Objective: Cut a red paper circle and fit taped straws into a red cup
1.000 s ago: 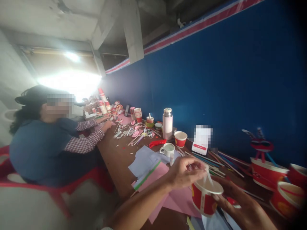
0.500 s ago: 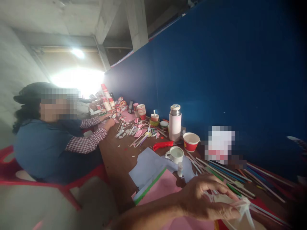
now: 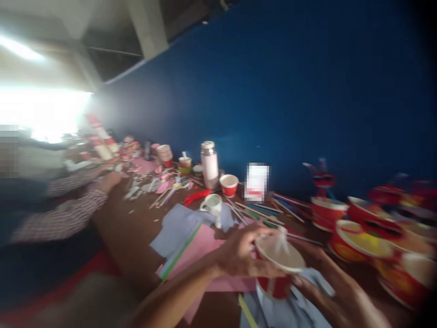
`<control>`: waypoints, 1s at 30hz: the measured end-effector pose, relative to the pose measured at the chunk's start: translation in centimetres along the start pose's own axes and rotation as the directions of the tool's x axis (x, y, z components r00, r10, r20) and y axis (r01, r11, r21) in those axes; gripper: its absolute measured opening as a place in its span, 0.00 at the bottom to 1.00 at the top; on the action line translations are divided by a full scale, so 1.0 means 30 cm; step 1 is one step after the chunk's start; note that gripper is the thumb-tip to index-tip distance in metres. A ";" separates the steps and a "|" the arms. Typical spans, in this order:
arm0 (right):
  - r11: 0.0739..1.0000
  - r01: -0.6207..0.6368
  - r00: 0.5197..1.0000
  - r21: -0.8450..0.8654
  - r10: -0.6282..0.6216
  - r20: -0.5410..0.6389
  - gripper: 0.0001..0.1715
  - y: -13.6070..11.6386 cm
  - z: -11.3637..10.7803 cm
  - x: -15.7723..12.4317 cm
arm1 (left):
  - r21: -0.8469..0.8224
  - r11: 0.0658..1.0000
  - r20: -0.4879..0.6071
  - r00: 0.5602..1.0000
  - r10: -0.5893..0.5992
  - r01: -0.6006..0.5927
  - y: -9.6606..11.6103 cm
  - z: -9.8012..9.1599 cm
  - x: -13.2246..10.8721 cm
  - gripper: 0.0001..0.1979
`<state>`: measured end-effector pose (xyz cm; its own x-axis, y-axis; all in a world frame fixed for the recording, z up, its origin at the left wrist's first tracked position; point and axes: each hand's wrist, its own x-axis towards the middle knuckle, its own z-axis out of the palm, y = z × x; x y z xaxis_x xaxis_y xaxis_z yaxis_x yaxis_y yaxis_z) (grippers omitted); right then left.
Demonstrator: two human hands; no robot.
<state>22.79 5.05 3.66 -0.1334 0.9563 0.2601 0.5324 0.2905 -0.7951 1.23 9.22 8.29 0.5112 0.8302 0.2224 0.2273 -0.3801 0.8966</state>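
Note:
A red paper cup (image 3: pixel 275 288) is held upright low in the middle of the head view. A pale, thin skin covers its mouth, with a gathered, knot-like tip (image 3: pixel 282 239) standing up from it. My left hand (image 3: pixel 239 255) is closed round the cup's left side near the rim. At the right side, my right hand (image 3: pixel 327 275) grips it too, its thumb near the front and its fingers partly hidden behind the cup. Grey-blue paper (image 3: pixel 252 305) and pink sheets (image 3: pixel 218 273) lie beneath and beside the hands. Motion blurs the view somewhat.
Several decorated red cups (image 3: pixel 329 212) crowd the right. Behind the sheets stand a mug (image 3: pixel 212 204), a thermos (image 3: pixel 209 166) and another paper cup (image 3: pixel 228 184). Red-handled scissors or a cutter (image 3: pixel 197 197) lies nearby, with thin sticks (image 3: pixel 262 209). Another person's checked sleeve (image 3: pixel 68 221) is at left.
The view has swung right, bringing the decorated cups into sight. The covered cup now shows almost whole, and my right hand has come into view on it.

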 end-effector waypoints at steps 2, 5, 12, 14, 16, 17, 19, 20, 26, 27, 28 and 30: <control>0.996 -0.029 0.997 0.084 0.023 0.069 0.36 -0.041 -0.049 -0.019 | -0.080 0.991 0.007 0.994 -0.111 0.111 0.008 -0.021 0.001 0.33; 0.990 -0.082 0.996 0.118 0.084 -0.013 0.32 -0.068 -0.120 -0.046 | -0.190 0.968 -0.035 0.984 -0.176 0.166 -0.007 -0.062 0.030 0.36; 0.978 -0.206 0.976 0.026 0.207 -0.063 0.18 -0.021 -0.130 -0.202 | 0.032 0.999 -0.097 0.995 0.039 -0.036 -0.034 -0.059 0.176 0.39; 0.977 -0.213 0.977 0.012 0.213 -0.013 0.16 -0.016 -0.103 -0.234 | 0.121 0.989 -0.077 0.992 0.096 -0.086 -0.035 -0.026 0.244 0.40; 0.974 -0.227 0.973 -0.004 0.227 0.045 0.15 -0.016 -0.083 -0.253 | 0.168 0.979 -0.054 0.991 0.122 -0.112 -0.046 0.016 0.318 0.41; 0.974 -0.228 0.972 -0.010 0.228 0.064 0.15 -0.017 -0.078 -0.258 | 0.183 0.976 -0.020 0.992 0.127 -0.122 -0.056 0.038 0.354 0.41; 0.978 -0.210 0.975 -0.009 0.210 0.073 0.14 -0.017 -0.074 -0.263 | 0.180 0.975 0.031 0.992 0.124 -0.127 -0.084 0.080 0.414 0.41; 0.980 -0.197 0.978 -0.004 0.197 0.069 0.13 -0.016 -0.075 -0.264 | 0.184 0.976 0.058 0.993 0.106 -0.115 -0.099 0.097 0.437 0.42; 0.981 -0.191 0.981 0.016 0.190 0.045 0.11 0.000 -0.084 -0.262 | 0.246 0.963 0.114 0.990 0.082 -0.108 -0.161 0.139 0.501 0.43; 0.982 -0.186 0.982 0.014 0.186 0.039 0.10 0.004 -0.082 -0.262 | 0.252 0.961 0.123 0.989 0.082 -0.111 -0.166 0.143 0.507 0.43; 0.984 -0.177 0.984 0.011 0.176 0.033 0.10 0.008 -0.079 -0.263 | 0.257 0.959 0.131 0.988 0.084 -0.116 -0.172 0.148 0.513 0.43; 0.988 -0.153 0.988 0.005 0.153 0.030 0.10 0.016 -0.073 -0.265 | 0.267 0.956 0.147 0.985 0.087 -0.124 -0.185 0.161 0.529 0.42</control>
<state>25.92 -2.47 2.42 -0.0753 0.9901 0.1187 0.5424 0.1406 -0.8283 12.08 22.54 4.99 0.6455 0.7248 0.2409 0.3746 -0.5752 0.7272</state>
